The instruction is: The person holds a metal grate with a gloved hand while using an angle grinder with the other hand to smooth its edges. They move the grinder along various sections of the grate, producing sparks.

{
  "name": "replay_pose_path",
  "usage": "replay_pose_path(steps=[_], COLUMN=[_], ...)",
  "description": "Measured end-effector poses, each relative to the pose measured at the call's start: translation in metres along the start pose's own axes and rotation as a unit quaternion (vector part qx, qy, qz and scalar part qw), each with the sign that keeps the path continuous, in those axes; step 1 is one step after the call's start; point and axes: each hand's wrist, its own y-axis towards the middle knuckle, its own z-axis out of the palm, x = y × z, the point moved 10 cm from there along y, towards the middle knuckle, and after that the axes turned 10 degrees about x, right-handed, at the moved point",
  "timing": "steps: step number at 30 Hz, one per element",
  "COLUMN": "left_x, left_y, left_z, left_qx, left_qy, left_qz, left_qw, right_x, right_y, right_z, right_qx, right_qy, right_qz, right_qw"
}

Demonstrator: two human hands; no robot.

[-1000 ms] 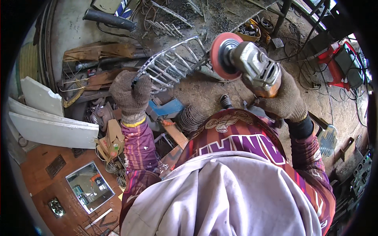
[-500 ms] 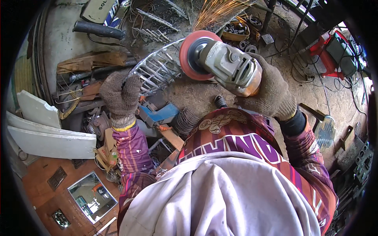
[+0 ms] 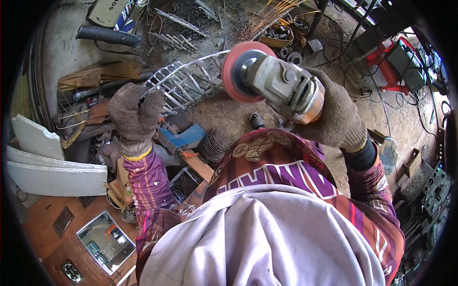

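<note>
In a brown knit glove, my right hand is wrapped round the body of an angle grinder. The grinder's red disc meets the right end of a curved metal grille, and orange sparks fly up and away from there. My left hand, gloved the same way, is closed round the grille's left end. Welded bars fill the grille between its curved edges. Part of its right end is hidden behind the disc.
A blue metal piece and a wire coil lie below the grille. White curved panels lean at left beside a mirror. A red-and-dark machine with cables stands at right. A box of metal parts sits beyond.
The view has shifted slightly. The disc sits a little lower and further right, and fewer sparks show. Both hands keep their holds.
</note>
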Motion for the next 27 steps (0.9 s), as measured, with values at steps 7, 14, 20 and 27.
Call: replay_pose_path(steps=[7,14,20,27], left_x=[-0.006,0.007,0.006,-0.01], left_y=[-0.002,-0.014,0.006,0.03], left_z=[0.001,-0.002,-0.003,0.0], left_qx=[-0.008,-0.028,0.009,0.068], left_qy=[0.003,0.035,-0.035,0.014], left_qz=[0.033,0.06,0.01,-0.053], left_qw=[0.999,0.997,0.999,0.996], right_x=[-0.007,-0.02,-0.017,-0.016], right_y=[0.001,-0.002,-0.006,-0.011], right_z=[-0.002,0.001,0.0,0.003], right_qx=[0.023,0.066,0.055,0.054], right_qy=[0.078,0.184,0.15,0.006], right_qz=[0.007,0.009,0.012,0.041], right_qw=[0.997,0.981,0.987,0.998])
